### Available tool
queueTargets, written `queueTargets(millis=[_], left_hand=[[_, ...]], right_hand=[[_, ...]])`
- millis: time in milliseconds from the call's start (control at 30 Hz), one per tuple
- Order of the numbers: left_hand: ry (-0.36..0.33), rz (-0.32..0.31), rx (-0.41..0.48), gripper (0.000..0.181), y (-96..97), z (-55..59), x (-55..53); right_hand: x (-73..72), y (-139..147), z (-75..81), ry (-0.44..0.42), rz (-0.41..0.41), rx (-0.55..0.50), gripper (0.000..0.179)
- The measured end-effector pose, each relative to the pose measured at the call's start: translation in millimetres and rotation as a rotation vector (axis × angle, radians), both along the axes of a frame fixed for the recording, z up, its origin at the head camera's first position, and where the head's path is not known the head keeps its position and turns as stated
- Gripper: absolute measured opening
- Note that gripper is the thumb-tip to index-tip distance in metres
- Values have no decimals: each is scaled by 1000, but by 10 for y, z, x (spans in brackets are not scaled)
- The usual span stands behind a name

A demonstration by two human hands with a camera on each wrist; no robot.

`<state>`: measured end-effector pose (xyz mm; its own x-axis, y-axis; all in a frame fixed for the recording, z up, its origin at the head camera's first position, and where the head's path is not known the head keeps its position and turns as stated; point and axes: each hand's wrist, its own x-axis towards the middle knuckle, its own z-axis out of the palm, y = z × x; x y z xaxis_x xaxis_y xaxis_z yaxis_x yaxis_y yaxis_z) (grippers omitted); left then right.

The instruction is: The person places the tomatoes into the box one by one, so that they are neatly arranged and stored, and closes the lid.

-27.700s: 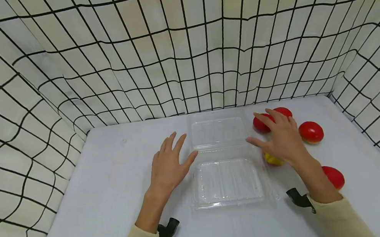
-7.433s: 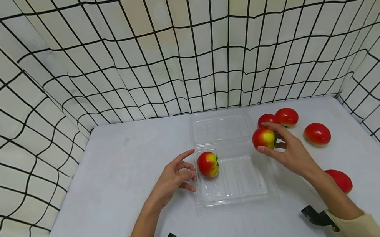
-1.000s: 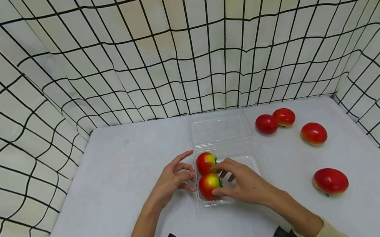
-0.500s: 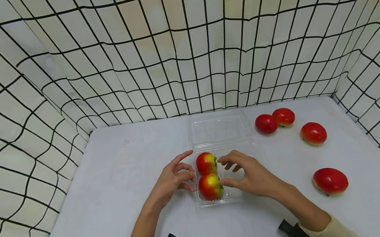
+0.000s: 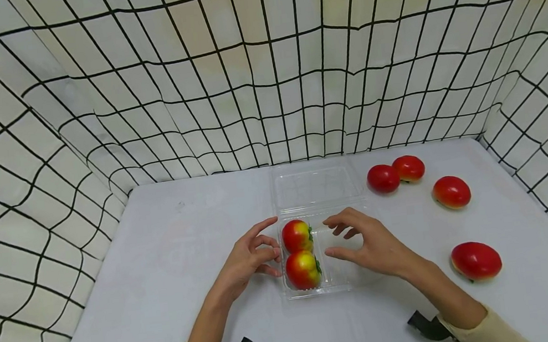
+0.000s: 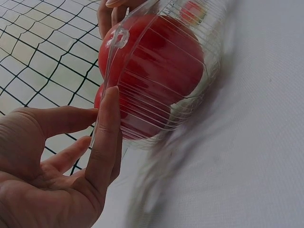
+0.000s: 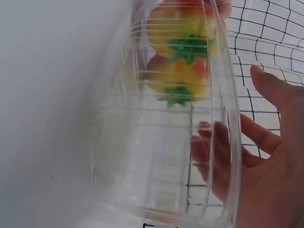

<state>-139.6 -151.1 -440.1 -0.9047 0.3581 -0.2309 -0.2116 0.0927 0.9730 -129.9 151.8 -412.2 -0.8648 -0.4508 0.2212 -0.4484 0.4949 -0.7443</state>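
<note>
A clear plastic clamshell box [image 5: 334,289] lies unfolded on the table, its lid [image 5: 316,186] flat behind the base. Two red-and-yellow tomatoes [image 5: 297,236] [image 5: 303,270] sit one behind the other along the base's left side, green stems facing right. My left hand [image 5: 248,257] pinches the box's left rim between thumb and finger, seen closely in the left wrist view, where a tomato [image 6: 161,52] shows through the ribbed wall. Over the right half of the base hovers my right hand [image 5: 374,247], fingers loosely bent, holding nothing and apart from the tomatoes.
Several more tomatoes lie on the white table [image 5: 179,225] at the right: two touching ones [image 5: 383,179] [image 5: 408,168] at the back, one [image 5: 452,192] beyond them, and one [image 5: 476,260] nearer. Black netting [image 5: 294,79] encloses the back and sides.
Since about a second ago, my right hand has let go of the nearer tomato and drawn back to the right. Earlier, both tomatoes were put into the box. My left hand keeps still lately.
</note>
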Motion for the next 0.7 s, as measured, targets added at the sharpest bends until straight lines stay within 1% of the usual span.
queueTargets(millis=[267,700], left_hand=[[-9,0,8,71,7,5,1],[-5,-8,22,71,-6,0,-4]], right_hand=[[-34,107,36,-25,-42,-7,52],[-81,286,71,12,-86,2,50]])
